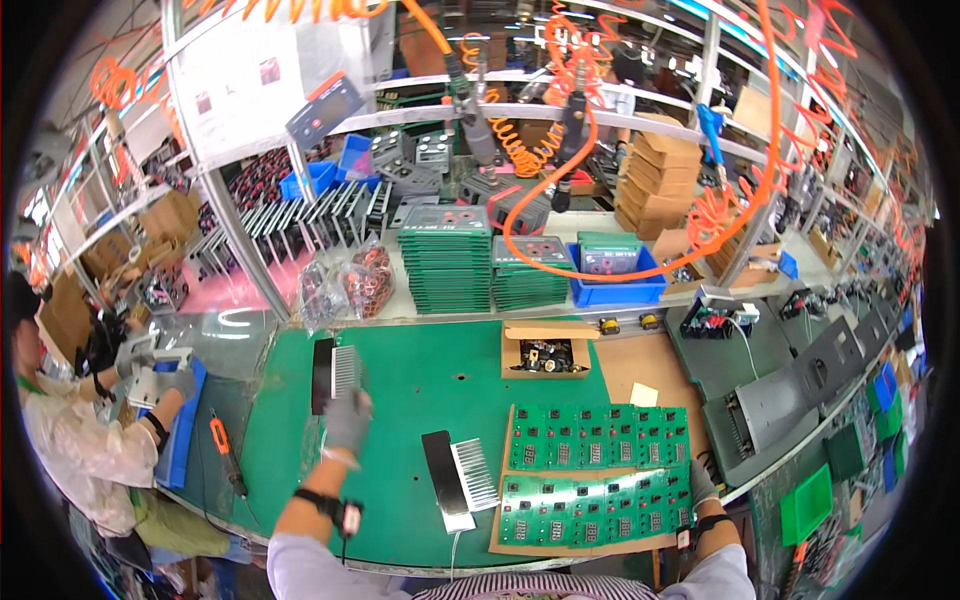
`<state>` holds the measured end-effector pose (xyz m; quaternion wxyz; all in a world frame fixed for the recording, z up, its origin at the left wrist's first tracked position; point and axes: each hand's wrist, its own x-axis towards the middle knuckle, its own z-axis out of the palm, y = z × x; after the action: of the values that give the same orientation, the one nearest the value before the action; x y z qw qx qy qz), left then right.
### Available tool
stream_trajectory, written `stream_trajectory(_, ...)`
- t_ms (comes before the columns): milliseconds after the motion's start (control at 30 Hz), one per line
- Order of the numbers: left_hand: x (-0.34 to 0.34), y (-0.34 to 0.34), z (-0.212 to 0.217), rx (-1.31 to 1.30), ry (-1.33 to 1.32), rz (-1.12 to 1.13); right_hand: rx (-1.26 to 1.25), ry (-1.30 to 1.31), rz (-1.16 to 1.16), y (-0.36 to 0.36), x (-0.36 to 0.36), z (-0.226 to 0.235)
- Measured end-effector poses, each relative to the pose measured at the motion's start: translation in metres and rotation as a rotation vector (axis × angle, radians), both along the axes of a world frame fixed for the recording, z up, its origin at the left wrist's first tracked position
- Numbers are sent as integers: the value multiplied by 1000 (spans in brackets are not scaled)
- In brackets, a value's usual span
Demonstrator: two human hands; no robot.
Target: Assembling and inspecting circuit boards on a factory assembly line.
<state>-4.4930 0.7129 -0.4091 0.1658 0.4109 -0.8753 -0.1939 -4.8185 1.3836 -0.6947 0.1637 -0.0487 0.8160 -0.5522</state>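
My left hand [347, 420], in a grey glove, is raised over the green mat and grips a finned metal heat sink [345, 370] beside a black plate [322, 375]. My right hand [700, 483], also gloved, rests at the right edge of a green circuit board panel [590, 508] lying on cardboard. A second panel [598, 436] sits just behind it. Another finned heat sink with a black plate [460, 478] lies on the mat between my arms.
A small cardboard box of dark parts [545, 352] sits mid-mat. Stacks of green boards [446, 258] and a blue bin [615, 275] stand behind. Grey metal housings [790, 385] lie right. A person at left [70, 440] works near an orange-handled tool [226, 452]. Orange coiled hoses hang overhead.
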Motion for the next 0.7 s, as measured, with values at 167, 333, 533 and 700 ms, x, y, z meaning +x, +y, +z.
stream_trajectory(167, 42, 98, -80, 883, -12, -130, 259, 51, 304, -92, 24, 119)
stream_trajectory(333, 19, 129, -76, 684, 279, -35, 320, 175, 237, -90, 4, 63)
stream_trajectory(533, 9, 35, -96, 464, 299, -133, 580, 109, 433, -121, 29, 152)
stream_trajectory(700, -22, -23, -79, 183, 64, -76, 357, 240, 446, -105, 28, 124)
